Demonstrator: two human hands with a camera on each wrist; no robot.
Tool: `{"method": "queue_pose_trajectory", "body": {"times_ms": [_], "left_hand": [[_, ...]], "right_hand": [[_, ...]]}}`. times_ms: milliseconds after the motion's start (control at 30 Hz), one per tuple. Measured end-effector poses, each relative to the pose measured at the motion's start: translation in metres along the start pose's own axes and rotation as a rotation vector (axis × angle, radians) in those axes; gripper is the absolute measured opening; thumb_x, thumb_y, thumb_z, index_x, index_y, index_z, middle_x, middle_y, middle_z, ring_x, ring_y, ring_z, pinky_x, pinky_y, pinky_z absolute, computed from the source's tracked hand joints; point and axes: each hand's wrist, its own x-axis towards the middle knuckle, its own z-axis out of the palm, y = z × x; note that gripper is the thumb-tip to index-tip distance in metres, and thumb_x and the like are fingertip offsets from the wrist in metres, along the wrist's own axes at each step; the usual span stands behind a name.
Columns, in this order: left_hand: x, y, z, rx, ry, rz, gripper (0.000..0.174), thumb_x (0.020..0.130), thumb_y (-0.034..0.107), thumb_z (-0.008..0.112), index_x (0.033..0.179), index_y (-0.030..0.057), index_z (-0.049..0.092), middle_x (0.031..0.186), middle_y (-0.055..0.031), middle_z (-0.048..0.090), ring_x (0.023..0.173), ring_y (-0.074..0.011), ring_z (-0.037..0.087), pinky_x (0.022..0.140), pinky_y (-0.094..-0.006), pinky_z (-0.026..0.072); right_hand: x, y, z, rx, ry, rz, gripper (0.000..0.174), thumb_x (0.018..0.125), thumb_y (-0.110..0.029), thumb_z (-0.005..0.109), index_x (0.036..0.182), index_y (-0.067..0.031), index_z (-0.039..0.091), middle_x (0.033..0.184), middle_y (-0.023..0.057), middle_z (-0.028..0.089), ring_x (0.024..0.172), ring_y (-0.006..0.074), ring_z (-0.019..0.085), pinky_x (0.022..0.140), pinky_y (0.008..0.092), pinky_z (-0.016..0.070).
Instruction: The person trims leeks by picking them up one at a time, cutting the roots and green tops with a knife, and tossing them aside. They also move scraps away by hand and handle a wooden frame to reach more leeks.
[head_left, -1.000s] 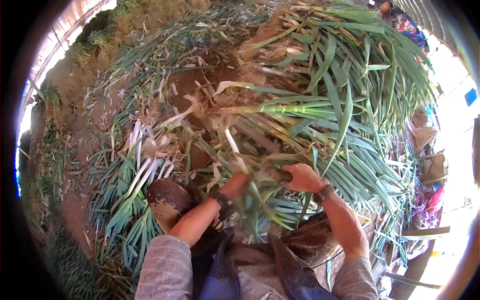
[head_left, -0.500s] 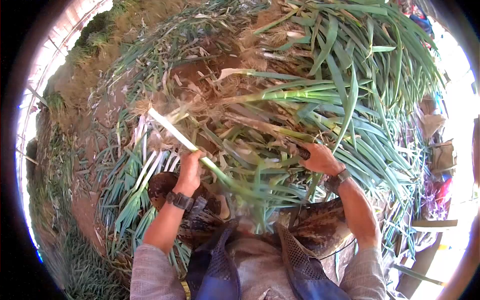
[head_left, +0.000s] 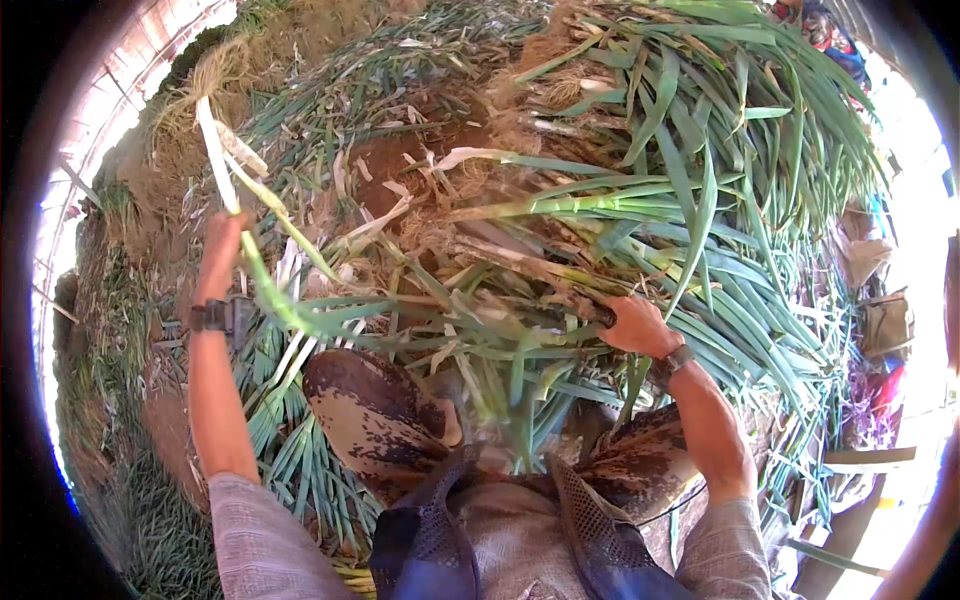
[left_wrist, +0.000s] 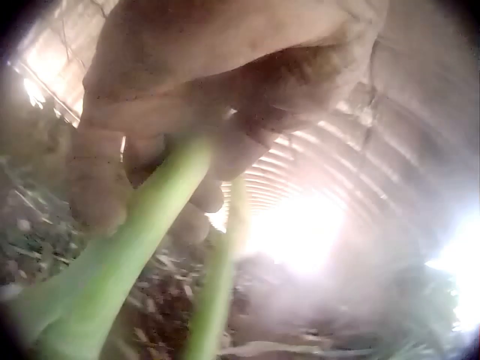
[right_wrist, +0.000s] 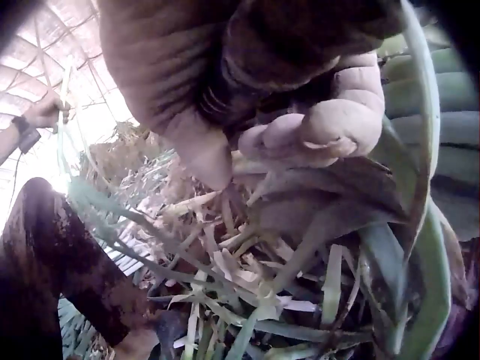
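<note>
Out at the left in the head view, my left hand [head_left: 228,228] grips a leek [head_left: 216,150] by its stem. The white end and bushy roots point up, and the green leaves trail down and back toward my knees. A loose yellowish leaf strip [head_left: 285,215] hangs beside the stem. In the left wrist view the fingers [left_wrist: 101,184] curl round the green stem [left_wrist: 142,232]. My right hand [head_left: 637,326] holds a dark, ridged, handle-like thing [head_left: 604,316] at the pile's near edge; I cannot tell what it is. Its fingers [right_wrist: 337,124] are curled in the right wrist view.
A big heap of leeks [head_left: 740,150] lies to the right, roots facing inward. Cleaned leeks with white stems [head_left: 290,352] lie by my left knee [head_left: 365,410]. Leaf scraps [head_left: 350,90] litter the soil ahead. Another person [head_left: 835,45] is partly visible at the far right.
My left hand has swung from between the knees out to the far left and up, carrying the leek with it. The right hand has shifted slightly right and stays by the heap.
</note>
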Motion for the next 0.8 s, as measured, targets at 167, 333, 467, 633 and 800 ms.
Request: {"method": "queue_pose_trajectory", "body": {"times_ms": [167,333,467,633,800], "left_hand": [[0.019,-0.070,0.013,0.574,0.351,0.188,0.039,0.088,0.030,0.059,0.113,0.0018,0.063,0.099,-0.0159,0.069,0.098,-0.0298,0.067,0.080,-0.0417,0.0519],[-0.066,0.044,0.190,-0.726,-0.363,0.096,0.041,0.082,0.042,0.073,0.106,0.0097,0.067,0.111,-0.0093,0.068,0.107,-0.0212,0.063,0.096,-0.0448,0.0486],[-0.064,0.023,0.361,-0.655,-0.450,-0.340,0.052,0.092,0.044,0.064,0.126,0.0052,0.057,0.117,-0.0124,0.064,0.104,-0.0251,0.062,0.092,-0.0432,0.0498],[-0.028,-0.021,0.461,-0.892,-0.439,-0.477,0.050,0.098,0.044,0.054,0.131,0.0066,0.048,0.116,-0.0118,0.061,0.098,-0.0256,0.063,0.075,-0.0418,0.0541],[-0.031,-0.002,0.483,-1.321,-0.252,-0.558,0.033,0.099,0.036,0.057,0.112,0.0060,0.058,0.103,-0.0120,0.064,0.093,-0.0265,0.065,0.078,-0.0453,0.0586]], "right_hand": [[0.002,0.008,-0.005,0.046,-0.020,0.041,0.050,0.073,-0.034,0.072,0.114,-0.0056,0.067,0.098,0.0229,0.068,0.099,0.0409,0.063,0.088,0.0484,0.0504],[0.011,0.020,0.002,0.021,0.004,0.004,0.052,0.073,-0.035,0.073,0.114,-0.0037,0.067,0.100,0.0229,0.068,0.100,0.0405,0.063,0.089,0.0477,0.0497],[0.010,0.018,-0.002,-0.025,-0.055,0.119,0.053,0.076,-0.036,0.070,0.119,-0.0051,0.066,0.111,0.0217,0.067,0.106,0.0394,0.063,0.094,0.0461,0.0493],[-0.008,0.023,-0.012,-0.031,-0.013,0.002,0.039,0.072,-0.029,0.067,0.102,-0.0029,0.068,0.089,0.0254,0.068,0.088,0.0433,0.065,0.081,0.0501,0.0525],[-0.030,0.036,-0.021,-0.011,-0.025,0.028,0.044,0.072,-0.031,0.067,0.106,-0.0025,0.067,0.090,0.0248,0.068,0.089,0.0427,0.065,0.082,0.0492,0.0525]]}}
